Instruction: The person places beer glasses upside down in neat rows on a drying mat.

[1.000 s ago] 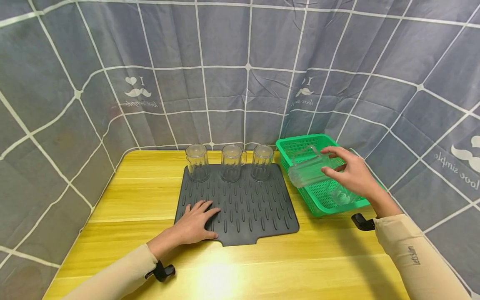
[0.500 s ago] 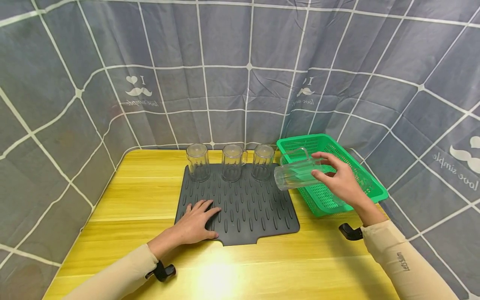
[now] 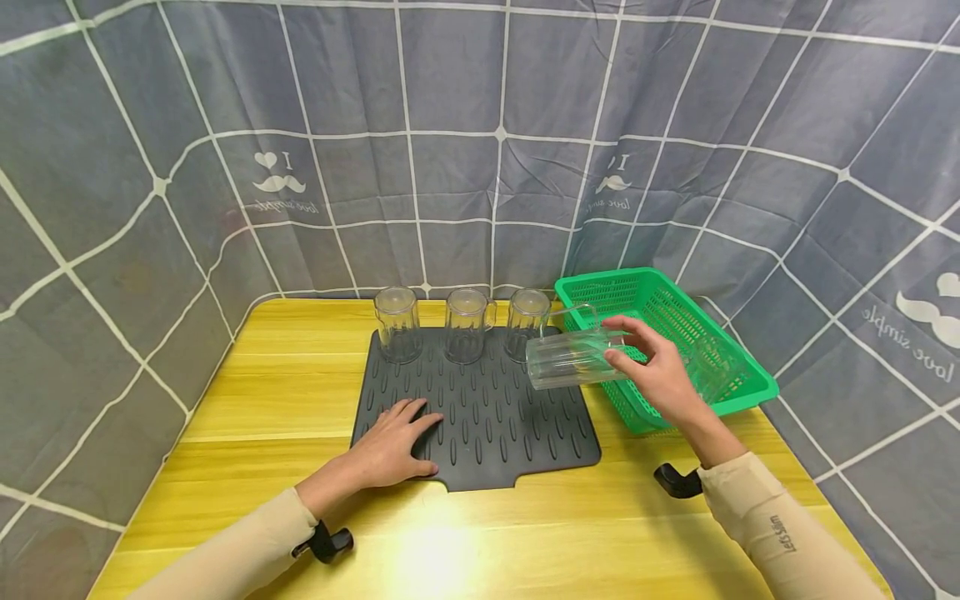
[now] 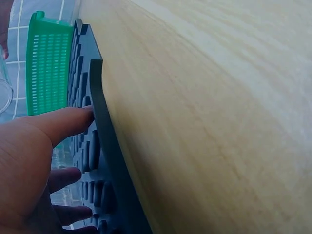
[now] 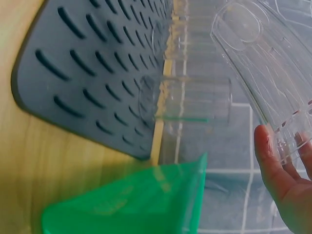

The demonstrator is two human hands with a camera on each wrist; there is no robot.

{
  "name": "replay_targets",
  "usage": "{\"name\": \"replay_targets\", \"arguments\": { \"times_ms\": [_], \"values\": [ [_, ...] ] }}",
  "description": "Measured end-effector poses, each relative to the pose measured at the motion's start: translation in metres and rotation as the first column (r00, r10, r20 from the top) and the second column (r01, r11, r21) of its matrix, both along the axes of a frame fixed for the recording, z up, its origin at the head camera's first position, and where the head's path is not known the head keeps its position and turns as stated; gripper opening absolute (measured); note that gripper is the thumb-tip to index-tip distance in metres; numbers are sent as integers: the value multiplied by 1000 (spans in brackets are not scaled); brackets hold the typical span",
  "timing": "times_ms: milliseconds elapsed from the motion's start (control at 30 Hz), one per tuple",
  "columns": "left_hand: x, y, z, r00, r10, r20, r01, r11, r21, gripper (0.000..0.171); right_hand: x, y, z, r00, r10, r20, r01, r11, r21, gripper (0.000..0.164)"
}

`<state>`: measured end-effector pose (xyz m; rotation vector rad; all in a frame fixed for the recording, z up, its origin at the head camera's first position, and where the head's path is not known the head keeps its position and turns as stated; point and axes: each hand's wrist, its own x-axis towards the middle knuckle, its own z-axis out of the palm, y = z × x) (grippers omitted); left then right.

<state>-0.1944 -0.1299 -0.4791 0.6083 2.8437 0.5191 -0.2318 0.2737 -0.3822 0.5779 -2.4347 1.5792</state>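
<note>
My right hand (image 3: 656, 371) grips a clear glass mug (image 3: 570, 358) by one end, between thumb and fingers. The mug lies tilted on its side in the air, its handle up, over the right part of a dark ribbed drying mat (image 3: 487, 433). In the right wrist view the held mug (image 5: 268, 63) fills the upper right. My left hand (image 3: 393, 446) rests spread on the mat's front left; in the left wrist view its thumb lies on the mat's edge. Three clear mugs stand upside down along the mat's back: a left one (image 3: 398, 325), a middle one (image 3: 466, 325) and a right one (image 3: 525, 317).
A green perforated basket (image 3: 641, 417) stands right of the mat, with clear glassware (image 3: 712, 367) inside at its right. The mat lies on a yellow wooden table (image 3: 300, 375). A grey checked curtain (image 3: 450, 175) encloses the table's back and sides.
My right hand has carried the glass mug leftward from over the green basket to over the mat's right part. My left hand has stayed on the mat.
</note>
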Motion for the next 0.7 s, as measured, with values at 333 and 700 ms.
{"name": "replay_targets", "arguments": {
  "times_ms": [333, 700],
  "values": [
    [3, 4, 9, 999, 26, -23, -24, 996, 80, 73, 5, -20, -16, 999, 16, 31, -14, 999, -49, 43],
    [5, 12, 17, 995, 89, -50, -76, 972, 225, 68, 4, -39, -29, 994, 41, 99, -27, 990, -137, 42]
  ]
}}
